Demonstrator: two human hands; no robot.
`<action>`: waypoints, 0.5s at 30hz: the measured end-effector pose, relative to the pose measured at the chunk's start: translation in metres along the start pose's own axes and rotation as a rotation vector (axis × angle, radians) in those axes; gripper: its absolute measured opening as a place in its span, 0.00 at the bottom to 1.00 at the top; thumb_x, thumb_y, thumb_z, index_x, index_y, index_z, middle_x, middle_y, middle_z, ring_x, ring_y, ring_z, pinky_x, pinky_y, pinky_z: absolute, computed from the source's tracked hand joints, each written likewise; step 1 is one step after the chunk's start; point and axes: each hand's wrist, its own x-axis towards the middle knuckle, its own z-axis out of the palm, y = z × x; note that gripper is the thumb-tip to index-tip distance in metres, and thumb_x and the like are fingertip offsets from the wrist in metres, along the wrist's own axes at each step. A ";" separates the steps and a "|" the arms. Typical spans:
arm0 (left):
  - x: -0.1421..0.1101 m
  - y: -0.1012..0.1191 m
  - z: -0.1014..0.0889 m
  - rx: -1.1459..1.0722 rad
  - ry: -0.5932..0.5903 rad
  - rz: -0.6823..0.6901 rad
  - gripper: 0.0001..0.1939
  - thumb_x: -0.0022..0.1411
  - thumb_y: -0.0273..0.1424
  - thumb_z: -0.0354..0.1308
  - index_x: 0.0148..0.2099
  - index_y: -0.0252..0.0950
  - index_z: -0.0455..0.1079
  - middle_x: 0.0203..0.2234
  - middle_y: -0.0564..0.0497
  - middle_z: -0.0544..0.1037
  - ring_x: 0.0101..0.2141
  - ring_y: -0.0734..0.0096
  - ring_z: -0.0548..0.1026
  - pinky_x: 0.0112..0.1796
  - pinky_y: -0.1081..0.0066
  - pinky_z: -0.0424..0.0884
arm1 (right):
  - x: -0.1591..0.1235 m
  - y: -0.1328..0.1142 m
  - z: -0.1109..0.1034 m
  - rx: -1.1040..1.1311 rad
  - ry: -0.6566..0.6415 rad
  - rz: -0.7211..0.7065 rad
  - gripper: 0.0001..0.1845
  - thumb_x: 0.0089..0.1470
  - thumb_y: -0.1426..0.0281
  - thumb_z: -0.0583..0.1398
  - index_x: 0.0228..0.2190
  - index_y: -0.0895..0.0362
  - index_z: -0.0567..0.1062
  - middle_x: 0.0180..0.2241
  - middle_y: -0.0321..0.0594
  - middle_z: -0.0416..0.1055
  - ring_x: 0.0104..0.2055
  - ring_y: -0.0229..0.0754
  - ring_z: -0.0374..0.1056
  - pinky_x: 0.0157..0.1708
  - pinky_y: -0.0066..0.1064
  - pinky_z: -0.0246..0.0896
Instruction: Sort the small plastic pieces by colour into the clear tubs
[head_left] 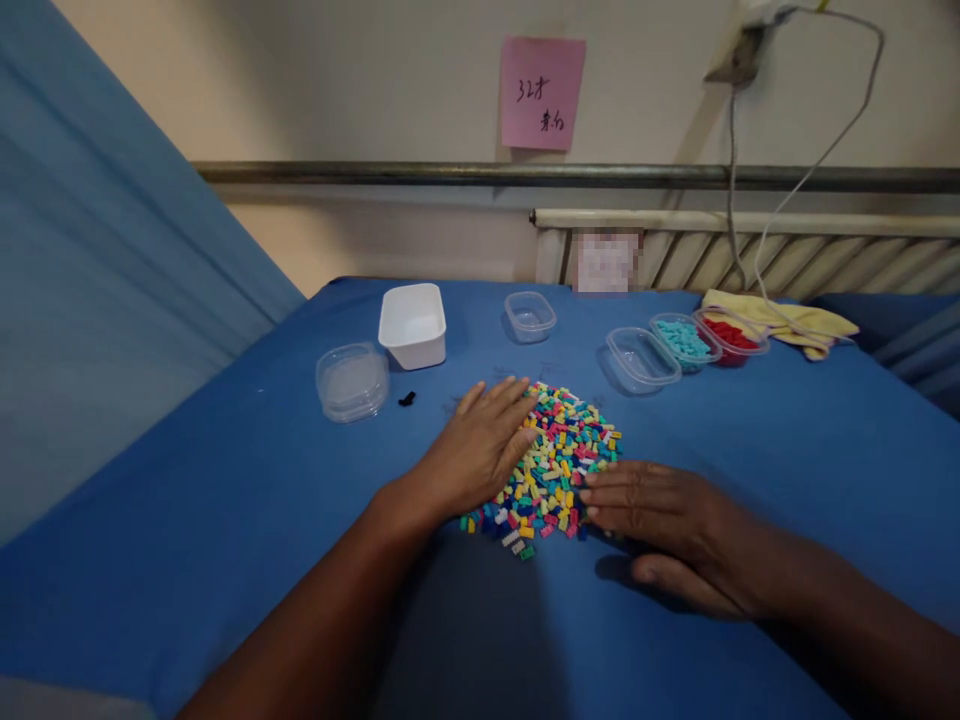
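Note:
A heap of small many-coloured bricks (559, 455) lies in the middle of the blue table (225, 500). My left hand (476, 445) lies flat on the heap's left side, fingers stretched out and together. My right hand (660, 525) rests at the heap's lower right edge, fingers stretched out flat toward the bricks, thumb tucked below. Neither hand holds anything.
A white tub (412, 325) and a stack of clear lids (351, 381) stand at the back left, with a small black piece (406, 399) beside them. Clear tubs (529, 316) (642, 360), one with turquoise bricks (682, 340), one with red bricks (729, 334), and a yellow cloth (787, 320) lie at the back right.

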 end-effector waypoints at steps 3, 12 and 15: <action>0.001 -0.003 -0.001 -0.015 0.064 -0.063 0.32 0.82 0.48 0.34 0.78 0.41 0.53 0.77 0.48 0.50 0.76 0.63 0.46 0.74 0.52 0.40 | 0.000 0.005 -0.002 -0.080 0.164 0.035 0.23 0.70 0.69 0.59 0.64 0.59 0.71 0.62 0.52 0.75 0.69 0.49 0.67 0.68 0.47 0.63; -0.008 0.027 0.005 0.089 -0.125 0.061 0.39 0.78 0.57 0.39 0.78 0.40 0.53 0.77 0.43 0.47 0.76 0.49 0.43 0.73 0.42 0.37 | 0.005 0.002 -0.002 -0.037 0.156 -0.010 0.12 0.67 0.74 0.63 0.51 0.56 0.79 0.49 0.44 0.83 0.53 0.44 0.79 0.58 0.40 0.74; -0.002 0.014 0.004 0.066 0.035 -0.002 0.35 0.79 0.54 0.39 0.76 0.40 0.59 0.76 0.43 0.53 0.75 0.51 0.49 0.72 0.44 0.40 | 0.002 0.002 -0.002 -0.047 0.245 0.056 0.11 0.67 0.75 0.63 0.50 0.55 0.78 0.48 0.44 0.83 0.50 0.45 0.79 0.52 0.39 0.76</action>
